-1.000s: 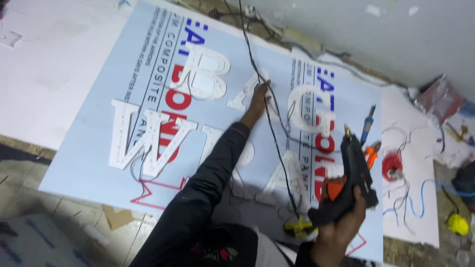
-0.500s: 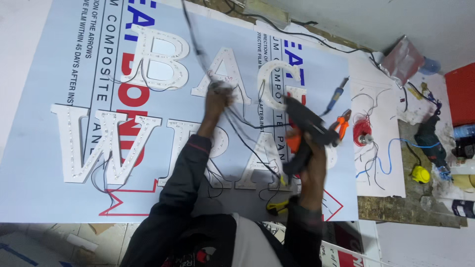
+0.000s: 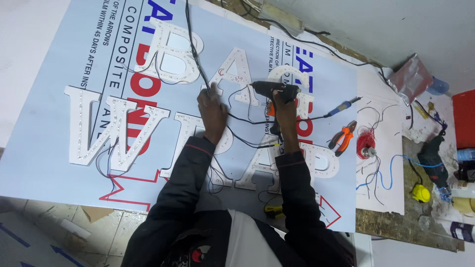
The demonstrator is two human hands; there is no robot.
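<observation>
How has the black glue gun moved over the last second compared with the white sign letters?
Yes. The black glue gun in the right hand has gone from the sheet's near edge up among the white sign letters, close to the left hand.

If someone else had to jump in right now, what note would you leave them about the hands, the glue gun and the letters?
Left hand: pressing down on a black wire by the white letter A.
Right hand: grip closed on the black glue gun, nozzle pointing left over that letter.
White letters lie flat on the pale blue sheet, thin wires running between them.
Orange pliers, a blue-handled tool and a red wire spool sit to the right.
Done: letters laid out and dotted with small lights.
Left: cannot tell which wires are already glued; check each one.
</observation>
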